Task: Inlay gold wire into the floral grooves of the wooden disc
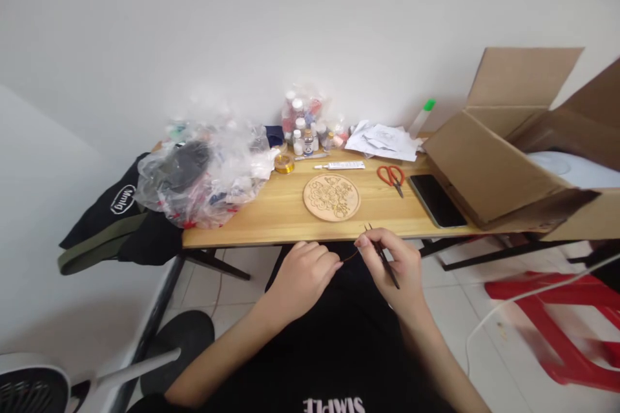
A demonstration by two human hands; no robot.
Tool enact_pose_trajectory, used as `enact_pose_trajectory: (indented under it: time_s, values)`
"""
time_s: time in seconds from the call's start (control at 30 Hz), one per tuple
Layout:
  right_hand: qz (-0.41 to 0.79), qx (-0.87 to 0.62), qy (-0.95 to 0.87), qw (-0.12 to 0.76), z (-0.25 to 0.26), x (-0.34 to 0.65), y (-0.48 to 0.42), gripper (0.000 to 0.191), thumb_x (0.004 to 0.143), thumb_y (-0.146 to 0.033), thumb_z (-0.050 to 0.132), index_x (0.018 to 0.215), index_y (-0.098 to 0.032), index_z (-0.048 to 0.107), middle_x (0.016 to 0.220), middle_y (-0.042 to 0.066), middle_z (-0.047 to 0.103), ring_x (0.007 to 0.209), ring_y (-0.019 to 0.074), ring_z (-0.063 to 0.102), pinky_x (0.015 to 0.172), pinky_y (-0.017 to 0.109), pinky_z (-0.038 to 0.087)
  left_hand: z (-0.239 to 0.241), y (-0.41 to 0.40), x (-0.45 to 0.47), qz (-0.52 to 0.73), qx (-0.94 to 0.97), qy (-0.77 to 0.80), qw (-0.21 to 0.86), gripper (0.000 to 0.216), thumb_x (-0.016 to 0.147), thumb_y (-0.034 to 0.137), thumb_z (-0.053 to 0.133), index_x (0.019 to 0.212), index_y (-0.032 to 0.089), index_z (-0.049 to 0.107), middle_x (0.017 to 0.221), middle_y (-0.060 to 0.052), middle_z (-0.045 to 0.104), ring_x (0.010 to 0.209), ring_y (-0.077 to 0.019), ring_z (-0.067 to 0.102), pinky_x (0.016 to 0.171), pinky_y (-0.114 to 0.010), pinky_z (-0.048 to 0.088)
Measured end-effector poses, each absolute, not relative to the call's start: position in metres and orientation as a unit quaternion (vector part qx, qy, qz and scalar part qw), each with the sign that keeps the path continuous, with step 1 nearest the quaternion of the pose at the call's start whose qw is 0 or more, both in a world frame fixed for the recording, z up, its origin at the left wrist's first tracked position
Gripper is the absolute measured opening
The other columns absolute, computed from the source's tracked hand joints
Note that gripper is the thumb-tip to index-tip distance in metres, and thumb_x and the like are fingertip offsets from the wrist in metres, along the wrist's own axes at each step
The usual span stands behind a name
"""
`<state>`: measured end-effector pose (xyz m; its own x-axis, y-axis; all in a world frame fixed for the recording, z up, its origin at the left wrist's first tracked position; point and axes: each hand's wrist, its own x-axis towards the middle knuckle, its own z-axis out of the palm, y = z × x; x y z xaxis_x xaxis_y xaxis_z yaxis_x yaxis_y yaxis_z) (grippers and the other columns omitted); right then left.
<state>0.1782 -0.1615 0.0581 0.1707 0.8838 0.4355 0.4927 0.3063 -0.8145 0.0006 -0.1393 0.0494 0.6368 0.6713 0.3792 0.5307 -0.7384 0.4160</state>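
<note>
My left hand [304, 276] is closed in a pinch on a thin coppery wire [349, 259] at the table's near edge. The wire spans the short gap to my right hand [402, 268], where its far end meets the thumb and fingertips. In that same hand lie dark tweezers [386, 263], their two tips apart and pointing up toward the table. Just beyond both hands, a round wooden disc [332, 197] with a gold outlined flower-like pattern rests flat. Red-handled scissors [391, 177] lie to its right, and a white tube [345, 166] behind it.
Clear plastic bags [217, 174] crowd the left side, beside a spool of gold wire [284, 164]. Small bottles [309, 141] and papers [382, 140] line the wall. A phone [437, 200] and an open cardboard box [498, 171] occupy the right. A red stool [557, 322] stands below.
</note>
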Motion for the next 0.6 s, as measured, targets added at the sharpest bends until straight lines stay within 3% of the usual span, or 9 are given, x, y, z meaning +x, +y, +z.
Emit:
enact_pose_trajectory:
  time_s: [0.13, 0.27, 0.6]
  values:
    - [0.257, -0.563, -0.566, 0.545, 0.041, 0.174, -0.163, 0.012, 0.086, -0.027, 0.060, 0.078, -0.020, 0.062, 0.069, 0.000, 0.063, 0.063, 0.0132, 0.058, 0.058, 0.025, 0.045, 0.035, -0.142, 0.009, 0.231, 0.890, 0.339, 0.202, 0.026, 0.098, 0.020, 0.042, 0.088, 0.015, 0.066, 0.080, -0.005, 0.068, 0.075, -0.0184, 0.064, 0.071, -0.032, 0.050]
    - [0.349, -0.537, -0.521, 0.564, 0.034, 0.170, -0.160, 0.016, 0.087, -0.032, 0.060, 0.079, -0.019, 0.062, 0.066, -0.001, 0.062, 0.057, 0.0109, 0.057, 0.052, 0.022, 0.046, 0.034, -0.144, 0.019, 0.218, 0.859, 0.353, 0.299, 0.021, 0.096, 0.019, 0.045, 0.095, 0.017, 0.065, 0.090, -0.004, 0.071, 0.082, -0.0164, 0.066, 0.074, -0.028, 0.051]
    - [0.562, -0.456, -0.405, 0.559, 0.030, 0.183, -0.149, 0.024, 0.076, -0.040, 0.069, 0.074, -0.018, 0.063, 0.052, -0.002, 0.056, 0.043, 0.0089, 0.046, 0.038, 0.021, 0.036, 0.042, -0.135, 0.016, 0.151, 0.747, 0.320, 0.562, 0.021, 0.095, 0.022, 0.044, 0.090, 0.015, 0.064, 0.054, 0.006, 0.050, 0.049, -0.0066, 0.048, 0.052, -0.016, 0.042]
